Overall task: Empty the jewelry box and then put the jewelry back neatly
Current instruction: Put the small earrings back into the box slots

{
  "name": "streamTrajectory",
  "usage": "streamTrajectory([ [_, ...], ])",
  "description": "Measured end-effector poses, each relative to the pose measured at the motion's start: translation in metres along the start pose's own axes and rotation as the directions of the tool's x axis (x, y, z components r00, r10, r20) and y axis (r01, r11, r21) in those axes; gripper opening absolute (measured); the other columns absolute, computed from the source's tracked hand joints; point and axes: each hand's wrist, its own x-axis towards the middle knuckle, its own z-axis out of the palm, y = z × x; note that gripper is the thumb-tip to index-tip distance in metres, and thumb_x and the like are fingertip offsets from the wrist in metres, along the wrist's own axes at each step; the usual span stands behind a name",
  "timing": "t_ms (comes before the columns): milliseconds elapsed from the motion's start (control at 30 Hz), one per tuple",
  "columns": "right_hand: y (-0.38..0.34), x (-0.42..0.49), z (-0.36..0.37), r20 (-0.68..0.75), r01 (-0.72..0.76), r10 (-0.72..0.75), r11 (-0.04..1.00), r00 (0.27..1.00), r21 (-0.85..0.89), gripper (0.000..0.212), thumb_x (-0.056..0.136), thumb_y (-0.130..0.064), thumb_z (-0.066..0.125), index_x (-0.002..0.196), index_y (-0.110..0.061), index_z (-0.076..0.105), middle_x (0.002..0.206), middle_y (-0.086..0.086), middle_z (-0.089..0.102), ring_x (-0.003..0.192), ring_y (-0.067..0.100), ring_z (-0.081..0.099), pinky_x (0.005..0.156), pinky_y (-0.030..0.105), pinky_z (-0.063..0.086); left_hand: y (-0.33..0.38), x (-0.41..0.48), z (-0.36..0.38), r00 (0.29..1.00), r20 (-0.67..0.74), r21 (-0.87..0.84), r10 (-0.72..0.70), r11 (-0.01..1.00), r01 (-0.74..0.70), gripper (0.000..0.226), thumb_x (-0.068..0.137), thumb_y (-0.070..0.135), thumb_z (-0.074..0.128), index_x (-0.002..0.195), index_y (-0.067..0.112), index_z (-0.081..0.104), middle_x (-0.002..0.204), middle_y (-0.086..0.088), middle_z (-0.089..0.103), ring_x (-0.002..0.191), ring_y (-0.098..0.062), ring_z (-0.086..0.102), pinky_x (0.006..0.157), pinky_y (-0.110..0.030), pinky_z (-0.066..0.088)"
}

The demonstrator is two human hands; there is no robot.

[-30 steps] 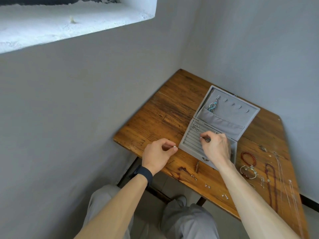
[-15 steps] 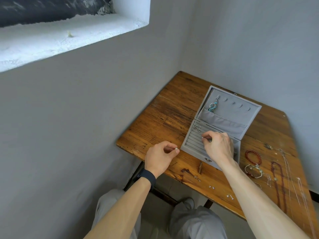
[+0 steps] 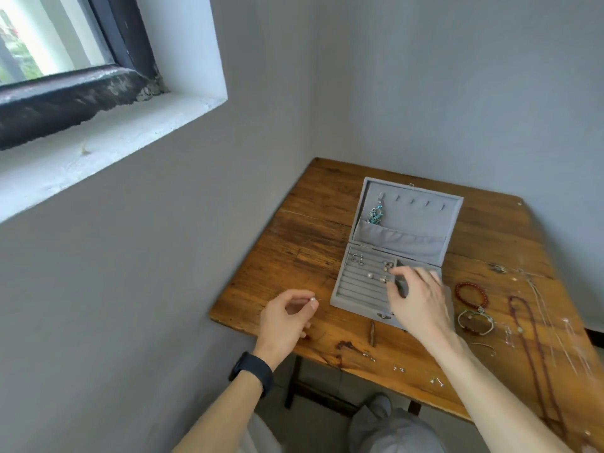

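The grey jewelry box [image 3: 356, 289] lies open on the wooden table [image 3: 310, 243], its lid [image 3: 425, 217] propped back. A turquoise piece [image 3: 376, 215] hangs on a lid hook. Several small earrings [image 3: 358, 259] sit in the padded slots. My left hand [image 3: 284, 318] hovers at the table's left front edge and pinches a pearl earring [image 3: 313, 299]. My right hand [image 3: 421, 302] hovers over the box's right half with loosely bent fingers. Its fingertips are beside a slotted earring [image 3: 383, 279], and I see nothing in them.
Right of the box lie a red bead bracelet [image 3: 472, 294], a pale bracelet [image 3: 475, 322], a long dark bead necklace [image 3: 529, 338] and thin silver chains [image 3: 555, 322]. Loose small earrings [image 3: 398, 368] lie near the front edge. Grey walls close in at the left and back.
My right hand has drawn back to the right from the ring slots, uncovering earrings set there. My left hand keeps its pinch on the pearl earring. The view has tilted upward.
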Motion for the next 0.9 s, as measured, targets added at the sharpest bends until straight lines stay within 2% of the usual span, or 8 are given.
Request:
streamTrajectory([
  [100, 0.017, -0.017, -0.002, -0.015, -0.009, 0.007, 0.996, 1.000, -0.091, 0.043, 0.094, -0.043, 0.054, 0.128, -0.018, 0.061, 0.132, 0.004, 0.063, 0.122, 0.024, 0.054, 0.096, 0.044, 0.047, 0.012, 0.013, -0.005, 0.995, -0.028, 0.151, 0.097, 0.984, -0.091, 0.012, 0.087, 0.035, 0.075, 0.097, 0.039, 0.069, 0.094, 0.022, 0.072, 0.082, 0.003, 0.068, 0.072, -0.016, 0.054],
  [167, 0.023, -0.026, -0.001, 0.109, -0.076, 0.093, 0.986, 0.990, -0.151, 0.059, 0.100, -0.053, 0.038, 0.148, -0.018, 0.045, 0.157, 0.002, 0.040, 0.146, 0.021, 0.032, 0.114, 0.045, 0.032, 0.027, 0.025, 0.002, 0.985, 0.000, 0.246, 0.170, 0.955, -0.165, 0.011, 0.088, 0.035, 0.074, 0.096, 0.038, 0.069, 0.092, 0.025, 0.070, 0.090, 0.012, 0.062, 0.075, -0.005, 0.046],
  [233, 0.026, -0.032, 0.005, 0.235, -0.118, 0.159, 0.977, 0.959, -0.179, 0.071, 0.101, -0.061, 0.015, 0.158, -0.020, 0.024, 0.167, -0.003, 0.013, 0.154, 0.014, 0.006, 0.122, 0.045, 0.013, 0.042, 0.038, 0.017, 0.969, 0.075, 0.348, 0.237, 0.904, -0.248, 0.008, 0.089, 0.033, 0.073, 0.095, 0.037, 0.069, 0.091, 0.024, 0.070, 0.091, 0.016, 0.060, 0.074, -0.001, 0.043],
  [300, 0.026, -0.035, 0.008, 0.284, -0.125, 0.170, 0.978, 0.944, -0.170, 0.078, 0.096, -0.064, -0.001, 0.160, -0.020, 0.013, 0.167, -0.006, 0.002, 0.153, 0.010, -0.006, 0.123, 0.047, 0.004, 0.053, 0.050, 0.035, 0.944, 0.156, 0.458, 0.291, 0.825, -0.330, 0.008, 0.091, 0.032, 0.071, 0.099, 0.036, 0.069, 0.093, 0.023, 0.069, 0.089, 0.011, 0.062, 0.073, -0.004, 0.046],
  [367, 0.026, -0.034, 0.008, 0.289, -0.117, 0.161, 0.980, 0.944, -0.164, 0.081, 0.093, -0.063, -0.008, 0.160, -0.020, 0.009, 0.167, -0.006, 0.000, 0.153, 0.011, -0.008, 0.123, 0.049, 0.002, 0.059, 0.060, 0.053, 0.924, 0.210, 0.556, 0.321, 0.738, -0.383, 0.013, 0.093, 0.033, 0.068, 0.106, 0.032, 0.070, 0.097, 0.020, 0.069, 0.087, 0.004, 0.063, 0.072, -0.011, 0.050],
  [500, 0.026, -0.035, 0.008, 0.286, -0.120, 0.158, 0.982, 0.945, -0.147, 0.073, 0.099, -0.059, -0.001, 0.159, -0.020, 0.008, 0.167, -0.006, 0.000, 0.153, 0.011, -0.008, 0.123, 0.051, 0.000, 0.062, 0.072, 0.075, 0.922, 0.233, 0.695, 0.310, 0.610, -0.381, 0.018, 0.096, 0.035, 0.064, 0.113, 0.033, 0.069, 0.101, 0.016, 0.071, 0.090, -0.006, 0.065, 0.065, -0.021, 0.050],
  [667, 0.026, -0.036, 0.009, 0.268, -0.124, 0.152, 0.985, 0.951, -0.119, 0.071, 0.100, -0.057, 0.002, 0.159, -0.019, 0.009, 0.167, -0.004, 0.002, 0.154, 0.012, -0.006, 0.122, 0.051, -0.001, 0.057, 0.075, 0.085, 0.928, 0.234, 0.751, 0.290, 0.553, -0.362, 0.019, 0.097, 0.034, 0.062, 0.115, 0.033, 0.069, 0.107, 0.011, 0.073, 0.095, -0.014, 0.068, 0.074, -0.036, 0.059],
  [900, 0.028, -0.037, 0.012, 0.250, -0.140, 0.158, 0.986, 0.955, -0.087, 0.070, 0.100, -0.057, 0.007, 0.159, -0.019, 0.010, 0.167, -0.004, 0.003, 0.154, 0.012, -0.007, 0.121, 0.050, -0.003, 0.061, 0.075, 0.092, 0.916, 0.236, 0.781, 0.323, 0.498, -0.377, 0.019, 0.096, 0.037, 0.063, 0.114, 0.033, 0.069, 0.103, 0.009, 0.074, 0.093, -0.015, 0.069, 0.070, -0.036, 0.060],
])
